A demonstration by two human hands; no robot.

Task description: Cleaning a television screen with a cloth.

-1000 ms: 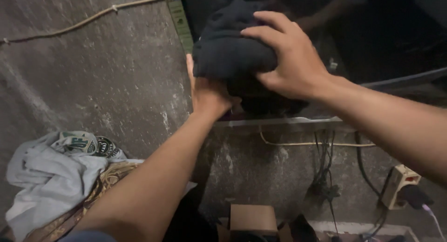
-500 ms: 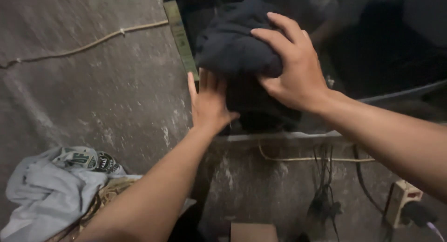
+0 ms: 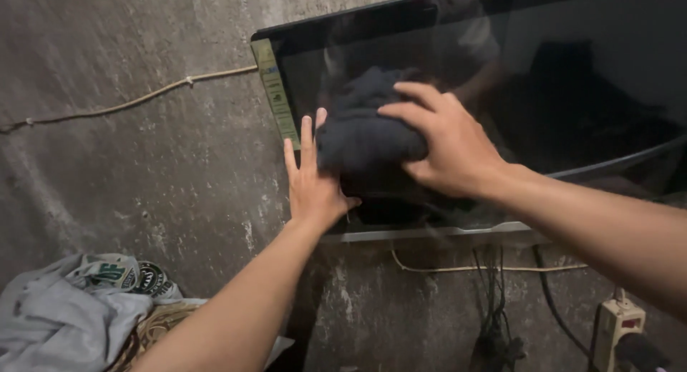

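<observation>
A: State the right hand's position.

B: My right hand (image 3: 447,146) presses a bunched dark cloth (image 3: 361,132) against the lower left area of the black screen (image 3: 572,71), fingers spread over the cloth's top.

A: And the left hand?

B: My left hand (image 3: 311,179) lies flat on the screen beside its left edge, fingers straight and close together, touching the cloth's left side.

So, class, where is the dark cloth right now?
The dark cloth is bunched against the lower left part of the black screen, under the right hand, with the left hand flat beside it.
</observation>
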